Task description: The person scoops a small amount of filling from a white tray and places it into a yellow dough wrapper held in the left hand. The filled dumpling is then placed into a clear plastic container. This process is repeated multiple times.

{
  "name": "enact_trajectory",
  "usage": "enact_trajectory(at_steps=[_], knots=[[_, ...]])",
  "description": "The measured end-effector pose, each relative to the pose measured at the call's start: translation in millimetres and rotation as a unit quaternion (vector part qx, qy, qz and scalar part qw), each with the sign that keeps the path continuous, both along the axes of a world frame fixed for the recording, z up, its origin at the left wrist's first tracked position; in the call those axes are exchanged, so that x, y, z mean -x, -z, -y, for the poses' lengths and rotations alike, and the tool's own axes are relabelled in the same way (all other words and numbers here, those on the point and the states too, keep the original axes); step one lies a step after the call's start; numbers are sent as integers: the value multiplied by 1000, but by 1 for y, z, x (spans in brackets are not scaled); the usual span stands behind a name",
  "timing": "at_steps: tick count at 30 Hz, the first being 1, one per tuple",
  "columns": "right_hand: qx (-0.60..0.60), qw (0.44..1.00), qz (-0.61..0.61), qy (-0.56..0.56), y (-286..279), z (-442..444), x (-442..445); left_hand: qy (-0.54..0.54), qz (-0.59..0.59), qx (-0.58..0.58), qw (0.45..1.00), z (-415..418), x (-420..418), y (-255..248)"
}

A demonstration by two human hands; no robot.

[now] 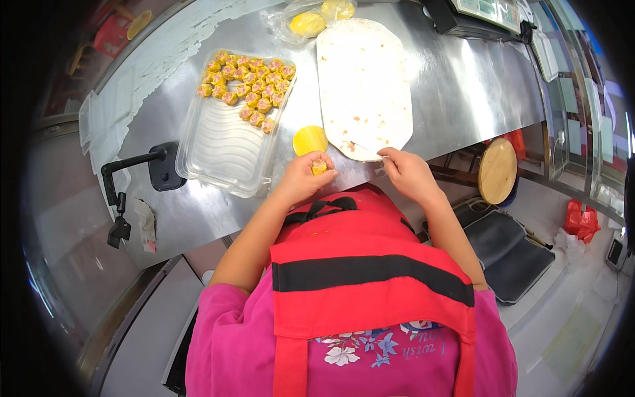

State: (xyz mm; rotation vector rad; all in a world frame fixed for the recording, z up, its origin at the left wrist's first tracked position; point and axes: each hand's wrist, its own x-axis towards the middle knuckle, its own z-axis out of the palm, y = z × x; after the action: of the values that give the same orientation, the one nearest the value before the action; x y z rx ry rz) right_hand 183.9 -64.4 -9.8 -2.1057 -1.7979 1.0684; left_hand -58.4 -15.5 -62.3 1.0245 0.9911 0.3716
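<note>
My left hand (306, 178) is closed around a yellow-wrapped dumpling (319, 167), whose top shows between thumb and fingers. A stack of round yellow wrappers (310, 140) lies on the steel table just beyond it. Between its fingertips, my right hand (397, 166) pinches a thin flat tool (366, 149), which rests over the near edge of a white octagonal tray (365, 84). Bits of pink filling are scattered on that tray. To the left, a clear plastic container (223, 144) holds rows of open-topped dumplings (258, 85) in its far part.
Plastic bags with yellow contents (307, 24) lie beyond the white tray. A black stand with a jointed arm (166, 166) and a crumpled cloth (145, 226) are at the left. A weighing scale (483, 17) stands far right; a round wooden stool (497, 171) is beside the steel table (446, 89).
</note>
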Motion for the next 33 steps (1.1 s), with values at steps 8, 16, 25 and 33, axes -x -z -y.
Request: enact_trajectory(at_steps=[8,16,25,33], knots=[[14,1000,19,-21,-5,5,5,15,-50,-151,987,7,-3,11],[181,910,-350,129,5,6,-4,-39,-33,-173,984,11,-2,10],[-126,952,-280,-11,-42,20,21,-51,37,-177,982,8,-18,-40],[-235,960,-105,-113,-63,22,8,-28,35,-265,963,9,-22,-47]])
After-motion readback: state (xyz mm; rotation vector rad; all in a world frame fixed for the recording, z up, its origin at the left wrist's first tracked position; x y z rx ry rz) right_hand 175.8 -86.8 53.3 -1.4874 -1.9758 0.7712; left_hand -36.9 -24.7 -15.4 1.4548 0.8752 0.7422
